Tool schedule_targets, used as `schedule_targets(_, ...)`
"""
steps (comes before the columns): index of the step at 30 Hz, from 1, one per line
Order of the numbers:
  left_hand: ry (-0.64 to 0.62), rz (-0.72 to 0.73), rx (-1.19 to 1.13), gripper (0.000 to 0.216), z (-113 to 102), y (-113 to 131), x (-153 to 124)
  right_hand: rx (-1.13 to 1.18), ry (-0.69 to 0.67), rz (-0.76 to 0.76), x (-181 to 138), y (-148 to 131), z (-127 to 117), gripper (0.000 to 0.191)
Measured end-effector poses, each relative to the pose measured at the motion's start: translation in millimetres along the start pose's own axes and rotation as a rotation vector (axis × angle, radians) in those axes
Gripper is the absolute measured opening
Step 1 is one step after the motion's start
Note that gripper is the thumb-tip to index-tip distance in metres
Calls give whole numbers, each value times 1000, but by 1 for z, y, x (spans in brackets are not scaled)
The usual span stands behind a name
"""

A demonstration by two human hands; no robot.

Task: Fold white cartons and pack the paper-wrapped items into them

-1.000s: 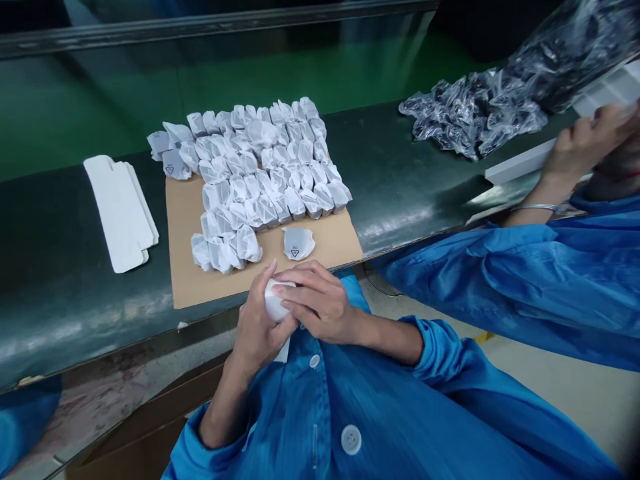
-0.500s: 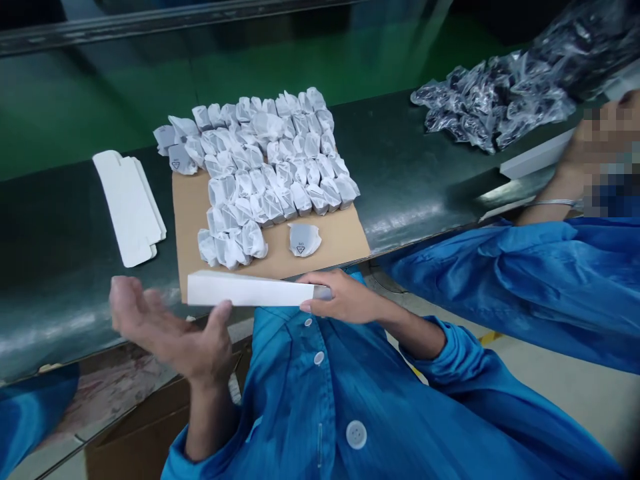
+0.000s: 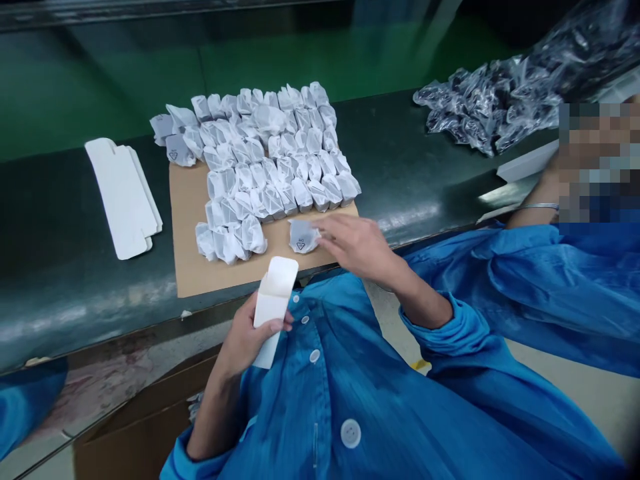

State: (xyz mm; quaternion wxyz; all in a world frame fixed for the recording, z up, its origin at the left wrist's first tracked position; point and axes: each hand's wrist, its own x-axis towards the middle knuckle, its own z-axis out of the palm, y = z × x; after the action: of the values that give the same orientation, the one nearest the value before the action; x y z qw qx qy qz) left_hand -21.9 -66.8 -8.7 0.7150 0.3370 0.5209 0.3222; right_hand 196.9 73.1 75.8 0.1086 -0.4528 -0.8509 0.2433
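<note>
My left hand [image 3: 247, 333] is closed around a slim white carton [image 3: 274, 303], which stands tilted with its end flap up, just off the table's front edge. My right hand [image 3: 357, 245] is over the front of the cardboard sheet [image 3: 195, 270], fingers stretched out and slightly blurred. Its fingertips meet the right edge of a single packet wrapped in thin white film [image 3: 303, 238], with a dark triangle mark on it. I cannot make out any firm hold there. Behind it, several rows of similar wrapped packets [image 3: 270, 177] cover most of the sheet.
Flat white cartons [image 3: 123, 200] lie stacked on the dark green table [image 3: 40, 267] at left. Clear-bagged dark items [image 3: 485, 107] are heaped at the far right. Close on my right, a co-worker's blue sleeve [image 3: 480, 273] and partly blurred hand are beside a white box [image 3: 530, 163].
The white carton has passed from my right hand to my left and turned from lying level to steeply tilted. My right hand has moved up to the lone wrapped packet.
</note>
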Motion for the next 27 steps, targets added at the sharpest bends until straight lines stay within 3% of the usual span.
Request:
schedule_targets(4,126,102,-223,45,6,-4,2,122,52,-96,-18,-24,21,22)
schedule_targets(8,119,159,-267,50,14,-4,1,99,144,-209,-25,-43,40,34)
schedule_targets(12,124,113,-309,50,18,-3,-4,-76,395,-427,-27,-37,55,17)
schedule_targets(15,174,13,-314,42,18,-1,-5,-180,410,-541,-30,-26,57,18)
schedule_targets(17,218,-6,-341,40,16,-1,-4,-96,335,-404,-26,-20,49,23)
schedule_targets(19,280,38,-333,41,12,-3,-2,-83,255,-119,-15,-14,40,30)
schedule_targets(22,388,136,-230,41,7,-6,2,-352,70,242,7,-12,35,45)
schedule_targets(24,439,177,-133,42,6,-7,4,-503,-62,294,17,-15,42,56)
schedule_targets(27,448,206,-56,44,8,-4,5,-526,-119,231,20,-18,55,46)
